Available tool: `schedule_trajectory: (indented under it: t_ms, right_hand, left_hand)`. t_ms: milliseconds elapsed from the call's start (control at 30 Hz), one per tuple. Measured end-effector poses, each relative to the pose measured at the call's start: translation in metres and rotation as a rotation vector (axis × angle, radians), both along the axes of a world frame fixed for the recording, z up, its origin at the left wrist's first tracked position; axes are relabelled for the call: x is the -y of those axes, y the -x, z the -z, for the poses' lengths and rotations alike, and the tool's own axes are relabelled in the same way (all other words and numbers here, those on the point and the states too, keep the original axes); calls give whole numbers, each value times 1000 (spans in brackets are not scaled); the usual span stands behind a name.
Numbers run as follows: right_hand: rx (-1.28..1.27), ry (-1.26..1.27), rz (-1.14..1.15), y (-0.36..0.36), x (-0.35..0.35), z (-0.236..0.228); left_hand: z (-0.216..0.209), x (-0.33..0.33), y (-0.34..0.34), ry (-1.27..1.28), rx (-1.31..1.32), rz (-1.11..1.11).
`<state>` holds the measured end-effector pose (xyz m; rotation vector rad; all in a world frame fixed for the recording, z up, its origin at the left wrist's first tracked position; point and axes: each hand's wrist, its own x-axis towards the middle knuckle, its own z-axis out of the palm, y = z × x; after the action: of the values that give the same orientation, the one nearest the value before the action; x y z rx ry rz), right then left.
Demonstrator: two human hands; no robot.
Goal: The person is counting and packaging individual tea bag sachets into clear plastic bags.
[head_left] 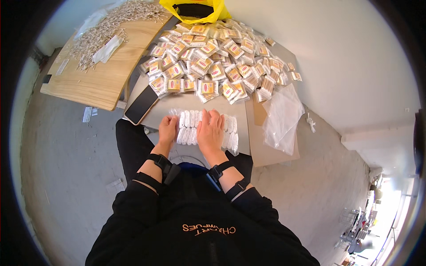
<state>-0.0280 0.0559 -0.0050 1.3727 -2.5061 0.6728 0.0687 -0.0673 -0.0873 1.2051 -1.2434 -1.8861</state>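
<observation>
A clear plastic bag lies at the table's near edge, filled with two rows of white cotton-swab bundles. At its left end, my left hand has its fingers closed on the bag's edge. My right hand rests over the right part of the bag, palm down with fingers stretched out, and hides some of the bundles. Just beyond both hands begins a large heap of small cotton-swab packets with yellow labels.
A dark-screened phone lies left of the bag. To the right, empty clear bags lie over cardboard. A yellow bag stands behind the heap. Loose swabs cover part of a wooden table at far left.
</observation>
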Motion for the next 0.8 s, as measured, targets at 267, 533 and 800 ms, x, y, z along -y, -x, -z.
schedule_trajectory:
  t_ms: [267, 533, 800]
  right_hand:
    - [54, -2, -26, -12, 10, -9]
    - [92, 54, -40, -15, 6, -10]
    - [528, 502, 89, 31, -29, -56]
  left_hand:
    - [8, 1, 0, 44, 16, -14]
    - [-29, -5, -5, 391, 361, 70]
    - [-158, -12, 27, 876, 185, 303]
